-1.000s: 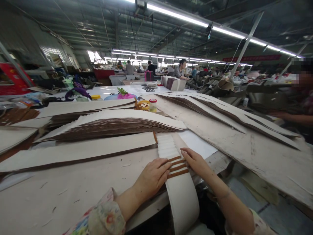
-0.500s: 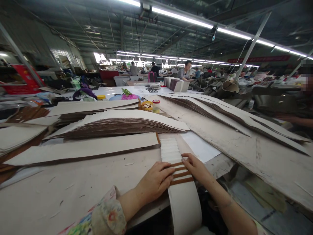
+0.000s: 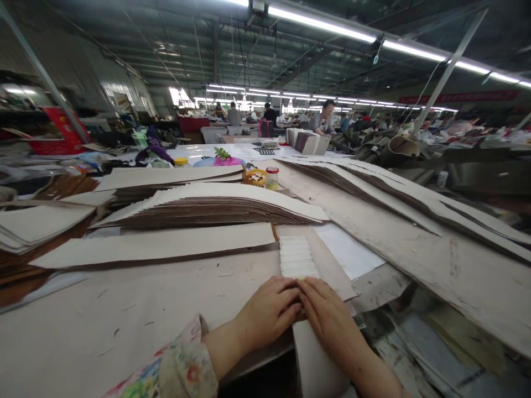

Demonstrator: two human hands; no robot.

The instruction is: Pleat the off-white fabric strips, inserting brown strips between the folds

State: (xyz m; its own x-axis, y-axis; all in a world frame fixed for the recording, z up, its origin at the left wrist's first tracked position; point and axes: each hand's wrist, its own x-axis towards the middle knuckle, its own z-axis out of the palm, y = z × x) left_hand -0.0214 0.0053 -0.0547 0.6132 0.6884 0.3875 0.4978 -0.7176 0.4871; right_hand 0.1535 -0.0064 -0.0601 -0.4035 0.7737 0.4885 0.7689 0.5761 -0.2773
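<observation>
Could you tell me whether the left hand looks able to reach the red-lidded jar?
Probably not straight across: the fanned stack of strips lies between the left hand and the jar, so it would likely have to pass over.

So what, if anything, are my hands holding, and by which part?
Your left hand and right hand lie across the overlapping white strips, just nearer you than their ridged part; whether the fingers grip or merely press cannot be told.
</observation>
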